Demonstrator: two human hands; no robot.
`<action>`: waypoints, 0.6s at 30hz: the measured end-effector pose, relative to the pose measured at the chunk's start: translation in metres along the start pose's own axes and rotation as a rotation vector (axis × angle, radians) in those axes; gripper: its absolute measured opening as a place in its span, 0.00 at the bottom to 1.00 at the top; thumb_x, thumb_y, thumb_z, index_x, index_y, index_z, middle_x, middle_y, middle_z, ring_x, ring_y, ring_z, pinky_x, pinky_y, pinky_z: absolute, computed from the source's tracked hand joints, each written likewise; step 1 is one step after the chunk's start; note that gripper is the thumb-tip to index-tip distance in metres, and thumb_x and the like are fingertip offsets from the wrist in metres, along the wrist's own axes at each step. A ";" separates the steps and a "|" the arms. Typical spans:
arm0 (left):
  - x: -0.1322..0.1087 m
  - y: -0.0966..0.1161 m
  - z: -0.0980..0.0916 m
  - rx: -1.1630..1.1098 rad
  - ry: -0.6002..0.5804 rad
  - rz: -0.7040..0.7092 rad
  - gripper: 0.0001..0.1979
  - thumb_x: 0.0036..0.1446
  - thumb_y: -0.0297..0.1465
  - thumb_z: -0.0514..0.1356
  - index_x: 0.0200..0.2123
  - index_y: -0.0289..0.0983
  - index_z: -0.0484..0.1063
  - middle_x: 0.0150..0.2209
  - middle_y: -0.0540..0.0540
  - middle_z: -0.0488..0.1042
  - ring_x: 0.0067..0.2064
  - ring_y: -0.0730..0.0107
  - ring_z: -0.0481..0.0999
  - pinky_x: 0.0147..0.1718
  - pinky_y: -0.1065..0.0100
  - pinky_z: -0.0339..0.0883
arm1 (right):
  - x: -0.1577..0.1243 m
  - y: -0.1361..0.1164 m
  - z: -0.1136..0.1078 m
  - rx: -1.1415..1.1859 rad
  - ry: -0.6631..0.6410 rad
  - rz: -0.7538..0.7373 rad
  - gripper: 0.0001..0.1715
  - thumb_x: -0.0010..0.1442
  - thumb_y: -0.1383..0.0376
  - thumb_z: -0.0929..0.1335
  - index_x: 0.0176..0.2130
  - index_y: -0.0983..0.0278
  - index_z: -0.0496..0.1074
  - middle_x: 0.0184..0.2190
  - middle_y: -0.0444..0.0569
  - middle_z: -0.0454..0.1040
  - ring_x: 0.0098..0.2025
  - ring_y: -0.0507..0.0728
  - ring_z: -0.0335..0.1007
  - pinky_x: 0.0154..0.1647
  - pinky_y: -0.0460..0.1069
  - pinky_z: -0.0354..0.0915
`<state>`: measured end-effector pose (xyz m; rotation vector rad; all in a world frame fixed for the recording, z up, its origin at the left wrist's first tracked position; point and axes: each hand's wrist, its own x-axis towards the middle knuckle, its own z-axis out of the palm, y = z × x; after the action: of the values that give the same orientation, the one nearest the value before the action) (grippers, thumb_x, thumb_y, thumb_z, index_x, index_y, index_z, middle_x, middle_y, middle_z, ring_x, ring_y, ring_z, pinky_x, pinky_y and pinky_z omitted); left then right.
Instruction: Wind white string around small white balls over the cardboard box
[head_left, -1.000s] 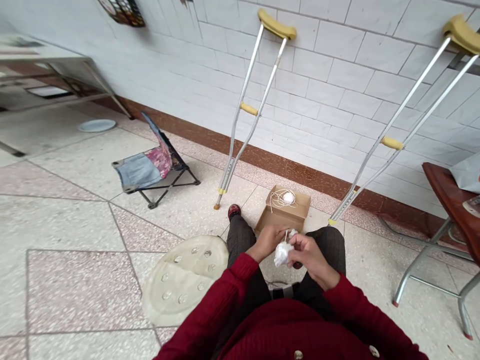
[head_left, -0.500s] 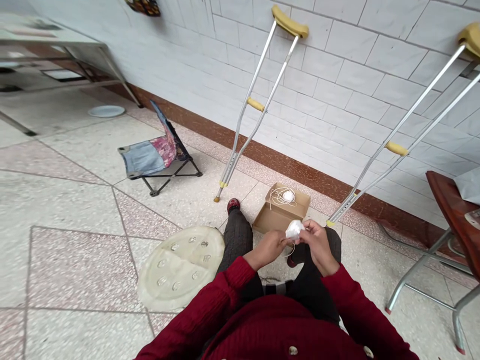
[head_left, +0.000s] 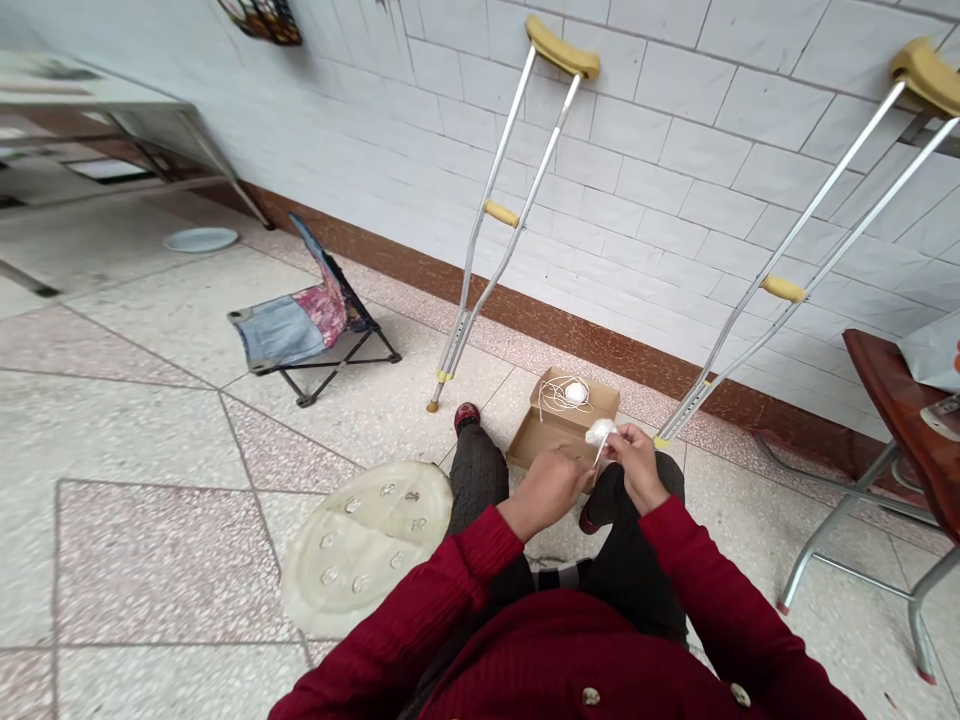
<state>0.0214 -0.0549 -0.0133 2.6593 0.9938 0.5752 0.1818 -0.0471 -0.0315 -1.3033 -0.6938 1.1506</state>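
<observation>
Right hand fingers pinch white wad, thin strand toward 7 o'clock; wad at left hand's 1 o'clock, its hold unclear.

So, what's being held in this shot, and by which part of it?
A small white bundle with a thin white string, pinched in the fingertips of the right hand. The left hand is close by; whether it grips the string cannot be told.
</observation>
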 end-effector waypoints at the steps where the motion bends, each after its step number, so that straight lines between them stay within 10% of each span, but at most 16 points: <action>1: -0.004 0.001 0.005 -0.041 -0.001 -0.029 0.15 0.65 0.30 0.50 0.30 0.36 0.73 0.28 0.46 0.76 0.34 0.66 0.74 0.45 0.63 0.62 | 0.001 -0.012 0.003 0.032 -0.008 -0.050 0.10 0.39 0.66 0.72 0.24 0.64 0.67 0.18 0.39 0.70 0.19 0.49 0.65 0.23 0.45 0.65; 6: -0.016 -0.030 0.022 -0.169 -0.030 -0.199 0.16 0.65 0.30 0.52 0.26 0.36 0.73 0.25 0.49 0.74 0.31 0.70 0.73 0.33 0.71 0.61 | -0.034 -0.039 0.015 0.033 -0.186 -0.109 0.09 0.43 0.68 0.72 0.28 0.63 0.69 0.21 0.39 0.71 0.20 0.49 0.65 0.24 0.45 0.64; 12: 0.009 -0.062 -0.005 -0.053 0.020 -0.150 0.13 0.63 0.29 0.53 0.31 0.35 0.75 0.30 0.46 0.77 0.35 0.67 0.74 0.42 0.67 0.62 | -0.066 0.011 0.004 -0.225 -0.413 0.141 0.10 0.38 0.71 0.72 0.25 0.64 0.69 0.16 0.39 0.70 0.18 0.49 0.64 0.20 0.43 0.60; 18: 0.018 -0.021 -0.028 0.077 0.054 0.071 0.12 0.63 0.29 0.53 0.30 0.35 0.74 0.28 0.45 0.75 0.34 0.66 0.73 0.52 0.58 0.58 | -0.014 0.021 0.000 -0.118 -0.099 0.162 0.11 0.36 0.65 0.72 0.22 0.64 0.66 0.14 0.40 0.69 0.16 0.50 0.64 0.19 0.45 0.64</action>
<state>0.0092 -0.0249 0.0088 2.7703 0.9581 0.6396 0.1720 -0.0627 -0.0486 -1.4304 -0.7488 1.3295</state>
